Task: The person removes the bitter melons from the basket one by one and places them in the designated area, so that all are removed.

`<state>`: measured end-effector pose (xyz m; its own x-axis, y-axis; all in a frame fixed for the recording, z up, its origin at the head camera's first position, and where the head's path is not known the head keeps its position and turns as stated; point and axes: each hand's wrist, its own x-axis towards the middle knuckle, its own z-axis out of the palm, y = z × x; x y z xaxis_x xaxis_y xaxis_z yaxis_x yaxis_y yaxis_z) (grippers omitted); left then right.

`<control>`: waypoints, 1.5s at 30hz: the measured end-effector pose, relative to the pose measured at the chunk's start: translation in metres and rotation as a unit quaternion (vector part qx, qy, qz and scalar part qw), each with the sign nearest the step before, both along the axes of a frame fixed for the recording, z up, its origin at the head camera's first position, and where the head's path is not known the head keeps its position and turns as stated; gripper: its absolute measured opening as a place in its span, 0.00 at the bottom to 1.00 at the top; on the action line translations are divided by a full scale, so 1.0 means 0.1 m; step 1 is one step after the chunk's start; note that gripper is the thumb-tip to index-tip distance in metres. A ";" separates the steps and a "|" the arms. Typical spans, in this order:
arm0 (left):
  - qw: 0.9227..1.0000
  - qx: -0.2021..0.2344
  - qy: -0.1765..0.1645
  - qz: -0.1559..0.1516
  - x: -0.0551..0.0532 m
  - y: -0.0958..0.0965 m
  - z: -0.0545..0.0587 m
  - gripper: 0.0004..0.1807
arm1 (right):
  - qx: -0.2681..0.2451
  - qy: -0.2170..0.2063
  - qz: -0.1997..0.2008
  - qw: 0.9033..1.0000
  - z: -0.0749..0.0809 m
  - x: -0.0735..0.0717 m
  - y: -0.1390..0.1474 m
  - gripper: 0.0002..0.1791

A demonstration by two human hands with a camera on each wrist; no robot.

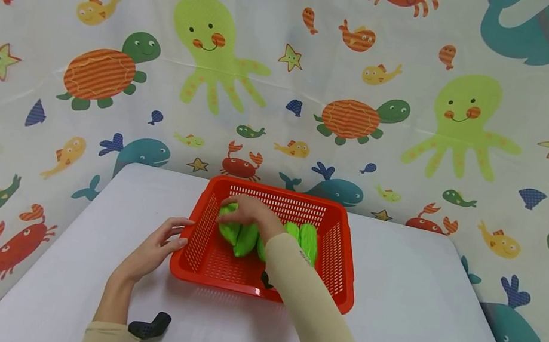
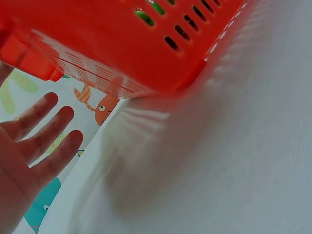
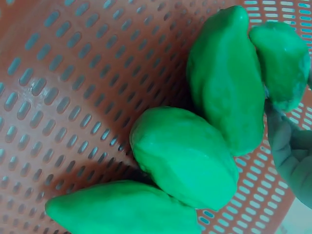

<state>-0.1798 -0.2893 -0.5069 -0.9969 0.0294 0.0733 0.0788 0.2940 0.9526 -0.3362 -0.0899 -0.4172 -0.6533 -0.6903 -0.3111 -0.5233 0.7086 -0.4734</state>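
A red perforated plastic basket (image 1: 228, 283) stands on the table with several bright green, ridged fruits with tapered ends inside. My right hand (image 1: 251, 213) reaches in over the basket and grips the leftmost green fruit (image 1: 228, 232). The right wrist view has the fingers and thumb on either side of that gripped fruit (image 3: 282, 66), at the right edge. Beside it lie a longer green fruit (image 3: 224, 78) and a rounder one (image 3: 185, 156). At the basket's left rim, my left hand (image 1: 156, 249) rests its fingertips, fingers (image 2: 56, 158) straight and spread in the left wrist view.
The white table (image 1: 408, 314) extends on both sides of the basket. Behind it hangs a curtain (image 1: 289, 83) printed with sea animals. A black wrist device (image 1: 150, 326) sits at the left sleeve. The right forearm crosses the basket's front rim.
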 end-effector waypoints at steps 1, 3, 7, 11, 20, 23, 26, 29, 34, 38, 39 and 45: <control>1.000 0.000 0.000 0.000 0.00 0.00 0.00 0.27 | -0.003 0.004 0.000 1.000 0.00 -0.01 0.00 0.28; 1.000 0.000 0.000 0.000 -0.01 0.00 -0.01 0.27 | -0.008 0.011 0.001 1.000 0.01 -0.02 0.01 0.27; 1.000 0.001 0.002 0.001 -0.02 0.00 -0.02 0.27 | -0.019 0.010 0.001 1.000 0.03 -0.05 0.04 0.25; 1.000 0.003 0.004 -0.002 -0.03 0.01 -0.02 0.27 | -0.027 0.005 0.000 1.000 0.08 -0.07 0.09 0.25; 1.000 0.004 0.002 0.001 -0.04 0.03 -0.04 0.27 | -0.074 -0.017 -0.021 0.997 0.28 -0.11 0.26 0.25; 1.000 0.005 0.003 0.000 -0.05 0.03 -0.02 0.28 | -0.086 -0.017 -0.029 0.996 0.36 -0.13 0.32 0.25; 1.000 0.004 0.005 0.000 -0.05 0.03 0.00 0.28 | -0.095 -0.011 -0.030 0.995 0.45 -0.13 0.38 0.25; 1.000 0.002 0.005 0.000 -0.05 0.04 0.01 0.28 | -0.102 -0.009 -0.028 0.994 0.51 -0.13 0.46 0.26; 1.000 0.002 0.005 -0.004 -0.04 0.04 -0.01 0.28 | -0.111 -0.019 -0.040 0.993 0.59 -0.10 0.67 0.26; 1.000 0.005 0.005 -0.008 -0.03 0.04 -0.03 0.27 | -0.123 -0.034 -0.064 0.990 0.68 -0.06 0.90 0.27; 1.000 0.006 0.005 -0.009 -0.03 0.04 -0.03 0.27 | -0.127 -0.033 -0.074 0.989 0.70 -0.05 0.96 0.27; 1.000 0.006 -0.001 -0.007 -0.01 0.04 -0.02 0.28 | -0.155 -0.016 -0.125 0.980 0.80 -0.04 1.34 0.26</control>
<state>-0.1805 -0.2853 -0.5089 -0.9965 0.0430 0.0713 0.0805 0.2805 0.9565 -0.3398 0.0445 -0.3376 -0.8077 -0.5743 -0.1337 -0.3334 0.6318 -0.6997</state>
